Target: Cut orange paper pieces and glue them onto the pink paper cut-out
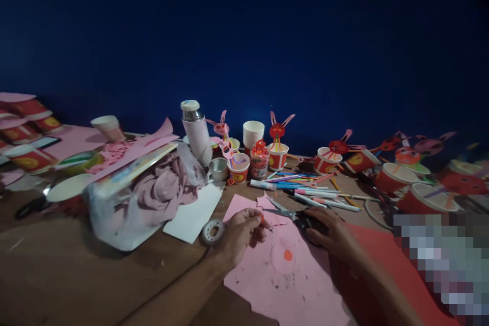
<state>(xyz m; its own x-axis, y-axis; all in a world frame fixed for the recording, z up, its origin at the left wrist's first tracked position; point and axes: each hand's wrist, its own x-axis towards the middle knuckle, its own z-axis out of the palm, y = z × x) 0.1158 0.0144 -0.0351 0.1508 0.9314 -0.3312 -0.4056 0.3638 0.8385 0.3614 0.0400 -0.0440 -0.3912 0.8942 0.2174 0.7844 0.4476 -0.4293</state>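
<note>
Orange paper-like scrap (262, 218) pinched in the left hand (246, 232) over a ragged pink paper sheet (305, 282), black-handled metal scissors (292, 215) gripped in the right hand (328, 226), a pink paper circle (277, 260) below bears one orange disc (288, 255) (seemingly part-done, the scrap unplaced).

Left hand (242, 232) pinches an orange piece (262, 218); right hand (327, 226) holds scissors (291, 214)

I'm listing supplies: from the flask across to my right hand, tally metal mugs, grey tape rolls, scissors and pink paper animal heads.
Metal mug: 1
Grey tape roll: 1
Scissors at the right hand: 1
Pink paper animal heads: 2
Total: 5
</note>
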